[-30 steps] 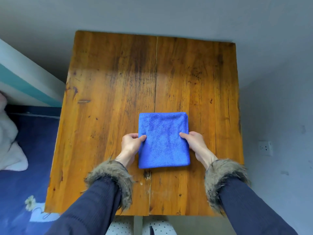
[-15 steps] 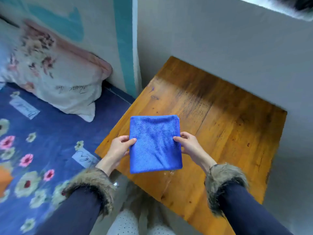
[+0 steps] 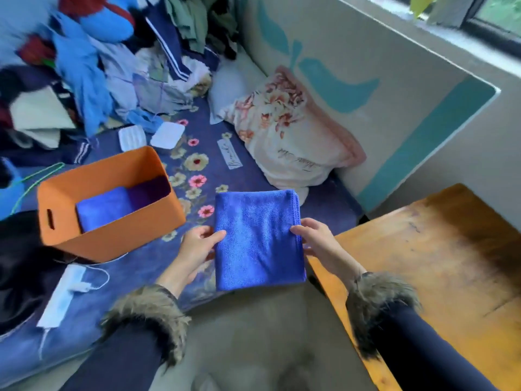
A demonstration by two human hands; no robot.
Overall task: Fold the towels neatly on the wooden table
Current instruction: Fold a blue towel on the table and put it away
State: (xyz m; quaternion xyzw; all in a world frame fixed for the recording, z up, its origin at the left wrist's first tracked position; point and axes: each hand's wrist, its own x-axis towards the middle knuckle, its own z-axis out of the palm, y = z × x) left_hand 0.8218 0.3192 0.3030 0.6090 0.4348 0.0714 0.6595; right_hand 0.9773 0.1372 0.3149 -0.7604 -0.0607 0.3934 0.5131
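Note:
A folded blue towel point(image 3: 258, 241) hangs flat in the air between my hands, left of the wooden table point(image 3: 439, 266) and above the edge of a flowered bed. My left hand point(image 3: 198, 244) pinches its left edge and my right hand point(image 3: 318, 241) pinches its right edge. An orange box point(image 3: 112, 227) stands on the bed to the left, with another folded blue towel point(image 3: 104, 206) lying inside it.
A flowered pillow point(image 3: 293, 128) leans against the wall behind the towel. A heap of clothes point(image 3: 112, 57) fills the far left of the bed. A white power strip point(image 3: 60, 297) with its cord lies near the bed's front edge.
The folded towel has been lifted off the table and carried left, over the bed's edge. My view has swung left, so the orange box and clothes heap now show.

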